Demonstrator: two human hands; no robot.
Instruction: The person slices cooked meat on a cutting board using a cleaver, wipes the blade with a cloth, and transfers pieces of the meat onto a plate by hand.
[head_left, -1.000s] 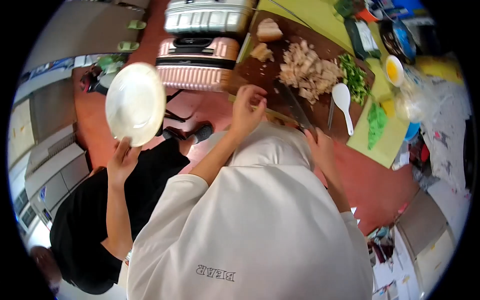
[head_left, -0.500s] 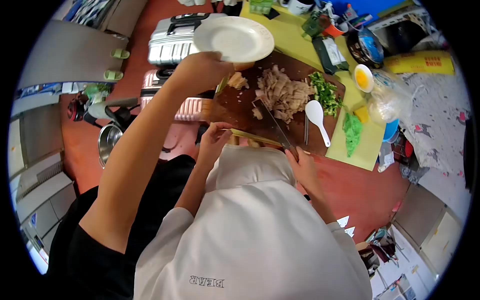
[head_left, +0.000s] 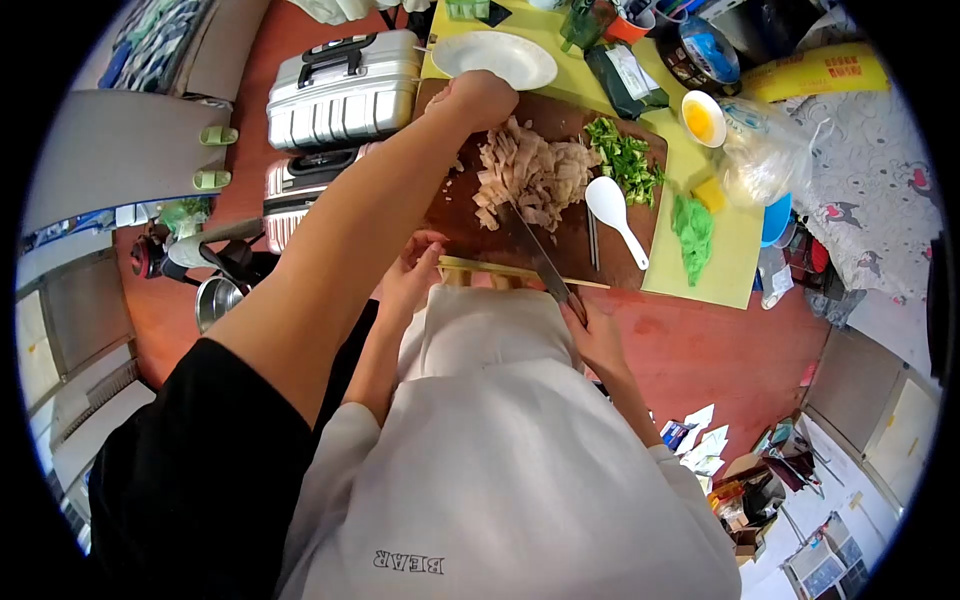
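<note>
Plate: the co-worker's hand (head_left: 480,98) has brought the white plate (head_left: 495,58) farther right than in the earlier frame; it now lies beyond the cutting board (head_left: 475,235), over the far left part of the table (head_left: 715,278). Whether it rests there or is still held cannot be told.
Co-worker's arm: forearm, bare below a black sleeve (head_left: 200,470), now covers more of the board's left side and the pink suitcase (head_left: 290,200).
Knife: flat metal blade (head_left: 535,250), dark handle; tip now against the near left edge of the chopped meat (head_left: 535,175).
Right hand: right hand (head_left: 592,332) closed round the knife's handle, off the board's near edge.
Left hand: left hand (head_left: 410,265) loosely curled by the board's near left corner; cannot tell whether its fingertips meet.
Board contents: brown wood under meat in pale, uneven strips, heaped mid-board; cut greens (head_left: 625,160) toward the far right corner; smooth white spoon (head_left: 612,212) with oval bowl, beside thin grey sticks (head_left: 592,238).
Table, right of board: crumpled green piece (head_left: 692,235), yellow block (head_left: 710,194), round white bowl (head_left: 703,118) with yellow contents.
Count: one knife, one plate, one spoon, two sticks, one bowl; two ribbed hard-shell suitcases, one silver (head_left: 345,90), one pink; two green slippers (head_left: 215,157).
</note>
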